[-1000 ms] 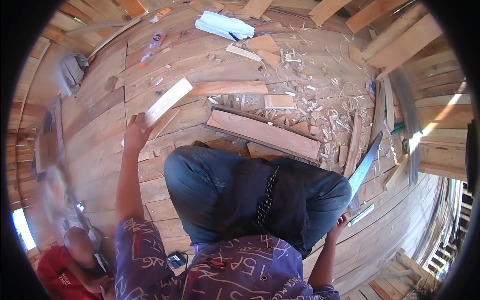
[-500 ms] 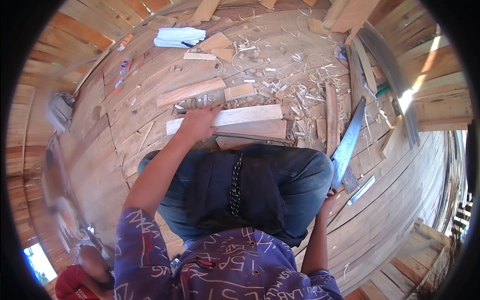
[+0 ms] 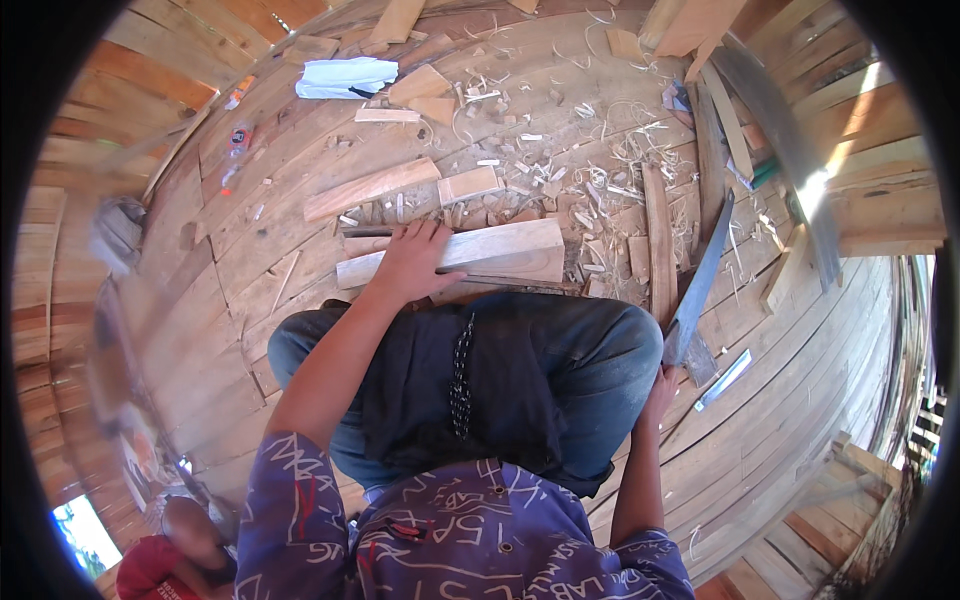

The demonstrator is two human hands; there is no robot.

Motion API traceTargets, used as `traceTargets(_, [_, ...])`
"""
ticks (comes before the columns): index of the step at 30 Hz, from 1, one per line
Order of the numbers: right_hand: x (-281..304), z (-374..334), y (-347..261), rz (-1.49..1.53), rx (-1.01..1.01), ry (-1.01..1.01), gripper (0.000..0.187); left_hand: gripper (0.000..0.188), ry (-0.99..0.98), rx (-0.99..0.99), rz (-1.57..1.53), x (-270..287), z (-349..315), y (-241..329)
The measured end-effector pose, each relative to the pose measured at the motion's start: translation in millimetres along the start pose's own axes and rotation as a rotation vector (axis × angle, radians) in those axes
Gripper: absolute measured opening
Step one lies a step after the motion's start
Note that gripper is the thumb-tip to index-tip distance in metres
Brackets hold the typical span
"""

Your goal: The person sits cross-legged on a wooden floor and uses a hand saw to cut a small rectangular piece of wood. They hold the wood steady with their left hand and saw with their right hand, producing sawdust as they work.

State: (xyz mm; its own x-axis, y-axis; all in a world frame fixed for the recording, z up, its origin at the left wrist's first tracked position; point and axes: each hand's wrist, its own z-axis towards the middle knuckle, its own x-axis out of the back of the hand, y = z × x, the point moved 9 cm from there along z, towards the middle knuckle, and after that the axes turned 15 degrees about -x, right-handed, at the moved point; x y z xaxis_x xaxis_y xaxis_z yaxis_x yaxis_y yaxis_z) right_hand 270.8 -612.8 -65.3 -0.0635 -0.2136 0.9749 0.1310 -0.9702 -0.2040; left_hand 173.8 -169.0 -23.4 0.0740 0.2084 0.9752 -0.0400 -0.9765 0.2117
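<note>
My left hand (image 3: pixel 412 262) is wrapped over a pale wooden piece (image 3: pixel 505 244) in front of my knees, fingers across its far edge and thumb on the near side. Beneath and beside that piece lies a browner board (image 3: pixel 530 266), partly covered. By my right knee, my right hand (image 3: pixel 659 392) closes around the handle end of a handsaw (image 3: pixel 706 270). The saw's long blade points away from me, and its handle is mostly hidden by the hand and knee.
Wood shavings and small offcuts (image 3: pixel 590 190) litter the plank floor. A flat board (image 3: pixel 372 190) and a short block (image 3: pixel 470 184) lie beyond my left hand. A long narrow strip (image 3: pixel 660 240) lies left of the saw. At lower left sits another person (image 3: pixel 165 560) in red.
My left hand has shifted slightly right along the pale piece, which now shows more of its right end face. The saw blade has turned a little and looks duller.
</note>
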Motion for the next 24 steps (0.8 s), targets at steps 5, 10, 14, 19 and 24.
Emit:
traceTargets(5, [55,9,38,0.976,-0.416,0.073,0.009,0.063,0.118,-0.073,-0.045,-4,23,9])
traceTargets(10, [122,5,-23,1.163,-0.372,-0.101,0.011,0.056,0.092,-0.031,-0.031,-18,36,8])
traceTargets(14, [152,-3,-91,1.164,-0.205,-0.176,0.016,0.055,0.163,-0.022,-0.016,-15,35,12])
traceTargets(19, [130,7,-162,0.838,-0.074,-0.378,0.034,0.053,0.165,0.041,0.001,-14,33,11])
traceTargets(24, [136,16,-169,0.820,-0.103,-0.467,0.034,0.053,0.192,0.030,0.029,-15,32,8])
